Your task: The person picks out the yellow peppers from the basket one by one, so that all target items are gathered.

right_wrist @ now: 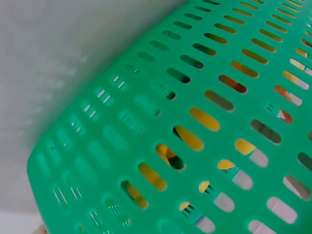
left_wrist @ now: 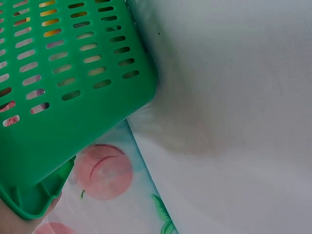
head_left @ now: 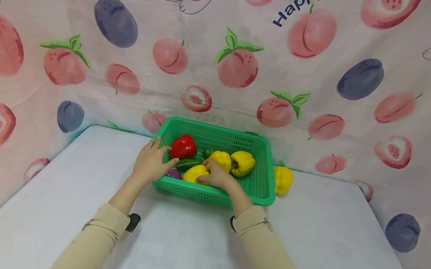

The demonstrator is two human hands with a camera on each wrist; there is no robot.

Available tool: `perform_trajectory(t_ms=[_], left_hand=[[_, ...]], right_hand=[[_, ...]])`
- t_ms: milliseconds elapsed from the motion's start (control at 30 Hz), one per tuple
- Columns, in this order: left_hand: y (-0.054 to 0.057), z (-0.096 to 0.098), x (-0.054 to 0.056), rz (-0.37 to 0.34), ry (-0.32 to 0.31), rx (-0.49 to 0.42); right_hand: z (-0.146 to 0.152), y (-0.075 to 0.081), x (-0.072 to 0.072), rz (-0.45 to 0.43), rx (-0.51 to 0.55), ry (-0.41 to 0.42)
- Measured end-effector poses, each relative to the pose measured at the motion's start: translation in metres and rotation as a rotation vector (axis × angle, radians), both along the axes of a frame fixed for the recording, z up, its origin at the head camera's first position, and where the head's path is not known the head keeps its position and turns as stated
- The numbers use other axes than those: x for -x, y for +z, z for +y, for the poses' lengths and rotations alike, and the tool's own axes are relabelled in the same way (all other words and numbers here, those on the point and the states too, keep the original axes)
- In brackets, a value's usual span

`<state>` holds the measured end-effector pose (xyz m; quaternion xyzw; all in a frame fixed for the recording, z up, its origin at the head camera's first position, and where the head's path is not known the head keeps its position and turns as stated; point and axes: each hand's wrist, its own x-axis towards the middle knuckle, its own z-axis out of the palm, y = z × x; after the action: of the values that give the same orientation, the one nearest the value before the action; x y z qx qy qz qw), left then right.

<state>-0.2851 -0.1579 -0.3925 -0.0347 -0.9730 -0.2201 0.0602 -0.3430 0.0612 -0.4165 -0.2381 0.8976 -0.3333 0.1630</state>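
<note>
Occlusions and crops, three views.
Head view: purple vegetable (head_left: 173, 174), 8 o'clock in green basket (head_left: 196, 192), partly hidden by left hand (head_left: 151, 161) and front wall, kind unclear; front yellow bell pepper (head_left: 193, 174) part-covered by right hand (head_left: 218, 176); outer yellow bell pepper (head_left: 283, 181), 3 o'clock, part-hidden behind basket. Cuff lettering (head_left: 268, 224) illegible. Left wrist view: hand a sliver at 8 o'clock, cut off. Both wrist views: basket cropped, contents only scraps through slots (right_wrist: 204, 119).

Makeshift booth, fruit-print cloth walls (head_left: 204, 36)

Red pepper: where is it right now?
In the head view, the red pepper lies inside the green basket, toward the left, beside the left hand.
</note>
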Motion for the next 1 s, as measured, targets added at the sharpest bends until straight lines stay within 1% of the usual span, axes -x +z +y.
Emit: perform_trajectory(t_ms=[33, 67, 100, 133, 267, 433, 567, 733, 867, 1000], left_hand=[[0.0, 0.0, 0.0, 0.002, 0.0, 0.004], [0.0, -0.001, 0.0, 0.003, 0.0, 0.004], [0.0, -0.001, 0.0, 0.003, 0.001, 0.005], [0.0, -0.001, 0.0, 0.004, 0.001, 0.007], [0.0, 0.0, 0.0, 0.002, -0.001, 0.002], [0.0, 0.001, 0.0, -0.003, -0.001, 0.002], [0.001, 0.001, 0.001, 0.007, 0.002, 0.006], [0.001, 0.001, 0.002, 0.018, -0.003, 0.016], [0.001, 0.001, 0.002, 0.015, -0.005, 0.011], [0.0, 0.0, 0.001, 0.008, 0.002, 0.008]], right_hand=[[-0.002, 0.0, 0.001, -0.02, 0.008, 0.002], [-0.004, 0.01, -0.008, -0.053, -0.001, -0.012], [-0.005, 0.012, -0.011, -0.054, 0.002, -0.001], [-0.005, 0.018, -0.017, -0.061, 0.008, 0.005], [-0.005, 0.025, -0.024, -0.086, -0.003, 0.013], [-0.004, 0.026, -0.024, -0.127, -0.069, -0.02], [-0.005, 0.025, -0.022, -0.136, -0.109, -0.038], [-0.004, 0.024, -0.021, -0.134, -0.111, -0.044], [-0.005, 0.024, -0.021, -0.159, -0.081, -0.031], [-0.006, 0.024, -0.021, -0.165, -0.059, -0.018]])
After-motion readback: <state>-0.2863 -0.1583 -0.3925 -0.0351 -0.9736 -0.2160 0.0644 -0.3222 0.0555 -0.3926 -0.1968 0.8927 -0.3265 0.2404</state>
